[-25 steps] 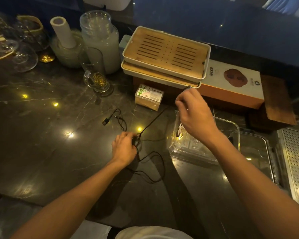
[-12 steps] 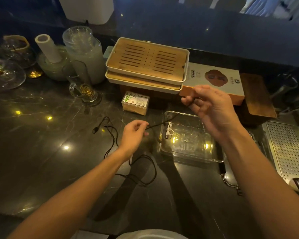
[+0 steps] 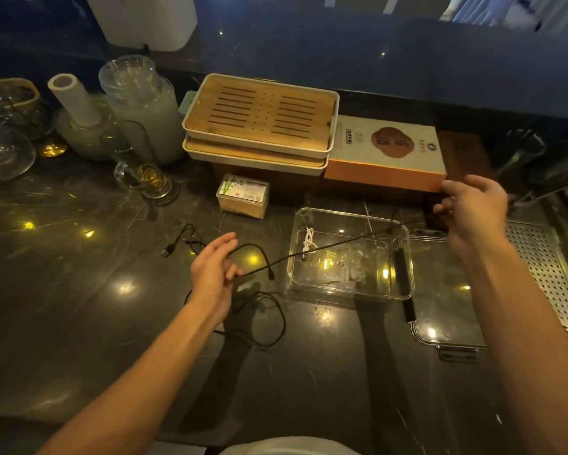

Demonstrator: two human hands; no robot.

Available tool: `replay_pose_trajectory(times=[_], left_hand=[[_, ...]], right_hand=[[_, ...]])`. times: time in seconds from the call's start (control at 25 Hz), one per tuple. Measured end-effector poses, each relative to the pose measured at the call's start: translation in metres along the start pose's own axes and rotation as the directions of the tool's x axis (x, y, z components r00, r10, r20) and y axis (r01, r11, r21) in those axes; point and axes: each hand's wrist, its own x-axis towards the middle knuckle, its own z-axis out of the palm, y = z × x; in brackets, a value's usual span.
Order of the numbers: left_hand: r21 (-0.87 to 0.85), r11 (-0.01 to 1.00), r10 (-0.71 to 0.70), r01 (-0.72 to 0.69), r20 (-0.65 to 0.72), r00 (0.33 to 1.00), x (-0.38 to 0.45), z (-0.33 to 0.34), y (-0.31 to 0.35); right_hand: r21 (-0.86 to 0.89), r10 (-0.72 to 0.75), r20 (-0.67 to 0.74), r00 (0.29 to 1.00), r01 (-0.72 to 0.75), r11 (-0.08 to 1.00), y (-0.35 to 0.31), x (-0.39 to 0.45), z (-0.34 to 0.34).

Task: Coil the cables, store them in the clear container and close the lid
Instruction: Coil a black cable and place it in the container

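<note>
A black cable [image 3: 335,246] runs taut between the two hands, passing above the clear container [image 3: 404,257], which sits open on the dark counter [image 3: 79,307] at about 3 o'clock from the left hand [image 3: 215,274]. The left hand hovers over the counter with fingers mostly straight and only lightly bent; the cable crosses its fingertips and seems to be held between thumb and fingers — how firmly, I cannot tell. A short loop of the cable with a plug end hangs just beside that hand at 3 o'clock, and more slack lies in loose curves on the counter at 5 o'clock from it. The right hand [image 3: 472,205] is raised past the container's far right corner, at 2 o'clock from the container, fingers curled, pinching the cable's other end at its fingertips. Inside the container, near its left wall, lies a small coiled white cable [image 3: 308,239]. The lid [image 3: 446,307] lies flat on the counter touching the container's right side, at 4 o'clock from it. Another black cable [image 3: 185,239] lies loose at 11 o'clock from the left hand. Beyond the container, at 12 o'clock, stand stacked bamboo trays [image 3: 259,116] and an orange box [image 3: 387,152] — a small packet [image 3: 243,195] sits nearer.
</note>
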Motion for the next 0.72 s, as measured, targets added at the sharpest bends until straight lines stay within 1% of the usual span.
replay_pose_trajectory(times=[0.08,0.16,0.2,0.24,0.28,0.32,0.36,0.4,0.48,0.52,0.56,0.6,0.64,0.68,0.72], left_hand=[[-0.170,0.985,-0.039,0.041,0.018,0.999,0.004,-0.014,0.004],[-0.266,0.962,-0.058,0.067,0.039,0.998,0.009,-0.027,0.006],[-0.242,0.967,-0.063,0.077,0.067,0.996,0.009,-0.028,0.006],[-0.155,0.985,-0.057,0.074,0.109,0.992,0.007,-0.026,0.004],[-0.027,0.998,-0.051,0.056,0.178,0.983,0.004,-0.020,0.002],[0.110,0.994,-0.057,0.029,0.261,0.964,-0.002,-0.009,-0.002],[0.226,0.974,-0.073,-0.011,0.358,0.931,-0.008,0.006,-0.007],[0.326,0.942,-0.083,-0.084,0.466,0.881,-0.015,0.021,-0.011],[0.467,0.845,-0.139,-0.261,0.662,0.736,-0.027,0.052,-0.022],[0.507,0.796,-0.189,-0.331,0.727,0.660,-0.032,0.066,-0.027],[0.532,0.748,-0.228,-0.396,0.767,0.599,-0.037,0.079,-0.031],[0.542,0.712,-0.235,-0.447,0.783,0.576,-0.041,0.091,-0.034],[0.543,0.696,-0.209,-0.470,0.779,0.592,-0.043,0.101,-0.036],[0.540,0.711,-0.162,-0.450,0.749,0.642,-0.045,0.111,-0.034],[0.523,0.762,-0.119,-0.381,0.693,0.711,-0.045,0.122,-0.030]], right_hand=[[0.044,0.006,-0.122,0.993,-0.001,0.999,-0.002,0.018,-0.016],[0.184,0.069,-0.174,0.982,-0.037,0.982,-0.009,0.035,-0.030],[0.248,0.111,-0.171,0.979,-0.066,0.966,-0.011,0.042,-0.036],[0.287,0.158,-0.138,0.978,-0.113,0.951,-0.012,0.046,-0.040],[0.295,0.187,-0.080,0.979,-0.156,0.943,-0.012,0.049,-0.042],[0.268,0.205,0.014,0.979,-0.201,0.942,-0.011,0.047,-0.039],[0.209,0.206,0.109,0.973,-0.225,0.952,-0.008,0.045,-0.034],[0.129,0.202,0.205,0.958,-0.231,0.964,-0.006,0.037,-0.026],[-0.002,0.186,0.372,0.909,-0.199,0.980,-0.002,0.015,-0.011],[-0.050,0.168,0.446,0.879,-0.163,0.985,0.000,0.004,-0.003],[-0.084,0.150,0.504,0.850,-0.125,0.989,0.001,-0.006,0.002],[-0.119,0.135,0.546,0.827,-0.083,0.989,0.002,-0.015,0.005],[-0.153,0.121,0.580,0.806,-0.039,0.987,0.004,-0.022,0.007],[-0.189,0.116,0.611,0.783,0.003,0.982,0.008,-0.027,0.007],[-0.224,0.114,0.640,0.759,0.042,0.974,0.011,-0.034,0.005]])
